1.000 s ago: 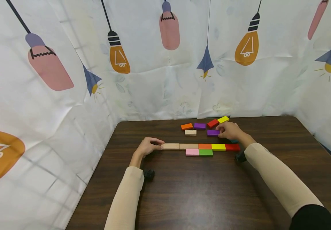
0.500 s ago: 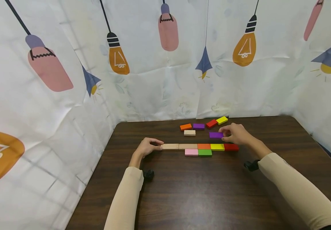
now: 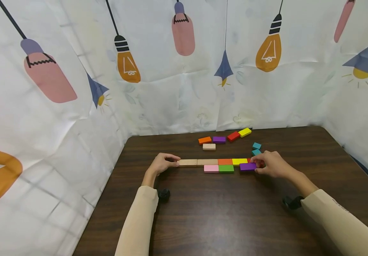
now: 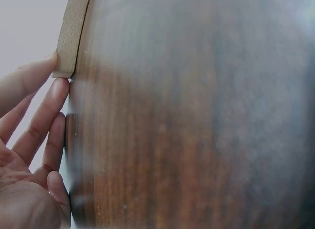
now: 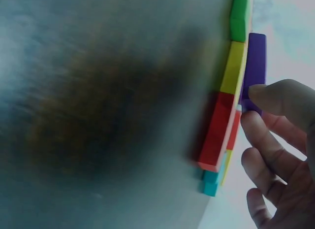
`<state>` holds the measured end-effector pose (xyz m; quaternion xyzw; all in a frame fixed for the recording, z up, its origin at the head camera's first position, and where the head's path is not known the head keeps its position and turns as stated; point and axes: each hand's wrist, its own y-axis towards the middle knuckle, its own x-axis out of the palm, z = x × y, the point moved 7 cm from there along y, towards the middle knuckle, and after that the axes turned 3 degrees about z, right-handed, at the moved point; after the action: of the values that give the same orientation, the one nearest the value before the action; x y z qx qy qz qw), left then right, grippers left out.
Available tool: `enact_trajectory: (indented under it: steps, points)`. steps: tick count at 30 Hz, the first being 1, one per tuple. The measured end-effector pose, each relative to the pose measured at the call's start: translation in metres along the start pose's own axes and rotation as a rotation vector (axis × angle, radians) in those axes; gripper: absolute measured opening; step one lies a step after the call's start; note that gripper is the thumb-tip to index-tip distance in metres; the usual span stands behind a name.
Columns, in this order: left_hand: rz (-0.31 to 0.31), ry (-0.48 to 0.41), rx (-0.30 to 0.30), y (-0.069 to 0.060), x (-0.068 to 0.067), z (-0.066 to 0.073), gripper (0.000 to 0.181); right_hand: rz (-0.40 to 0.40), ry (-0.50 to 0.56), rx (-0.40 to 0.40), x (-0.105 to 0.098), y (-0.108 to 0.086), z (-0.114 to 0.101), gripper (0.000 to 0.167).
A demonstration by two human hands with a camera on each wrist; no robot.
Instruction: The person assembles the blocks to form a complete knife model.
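In the head view my right hand (image 3: 273,164) pinches a purple block (image 3: 247,166) by its right end, thumb on one side. The block hangs in front of the yellow block (image 3: 239,161), right of the green block (image 3: 226,169). A red block (image 5: 216,135) shows clearly in the right wrist view. At the row's left end, the thumb and index finger of my left hand (image 3: 162,165) touch a plain wooden block (image 4: 72,37), the other fingers loose. Another wooden block (image 3: 207,162) and an orange block (image 3: 225,161) continue the row. A pink block (image 3: 211,169) adjoins the green one.
Behind the row lie orange (image 3: 204,140), purple (image 3: 219,139), red (image 3: 233,136), yellow (image 3: 244,132) and wooden (image 3: 209,147) loose blocks. Teal blocks (image 3: 256,145) lie beyond my right hand. A printed cloth (image 3: 171,106) borders the dark table (image 3: 203,213).
My right hand has lifted the purple block from behind the row and brought it over to the front side. The teal blocks have come into view. My left hand stays in place.
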<state>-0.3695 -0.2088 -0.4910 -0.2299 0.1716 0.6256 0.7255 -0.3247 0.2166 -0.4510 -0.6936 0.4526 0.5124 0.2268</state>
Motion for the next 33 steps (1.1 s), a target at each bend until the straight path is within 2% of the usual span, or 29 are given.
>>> enact_trajectory:
  steps: [10, 19, 26, 33]
  points:
    - [-0.005, -0.003, -0.006, -0.001, -0.001, -0.001, 0.025, -0.018, -0.014, 0.027, 0.013, -0.007, 0.003, 0.021]
    - [-0.004, 0.004, -0.001, 0.000, -0.001, 0.000, 0.024, -0.034, 0.040, 0.071, 0.012, -0.006, 0.002, 0.029]
    - [-0.007, 0.007, 0.002, -0.001, 0.000, 0.002, 0.024, -0.043, 0.070, 0.053, 0.013, -0.004, 0.001, 0.017]
    - [-0.009, 0.004, -0.003, -0.001, 0.000, 0.001, 0.024, -0.064, 0.074, 0.076, 0.018, 0.000, 0.004, 0.016]
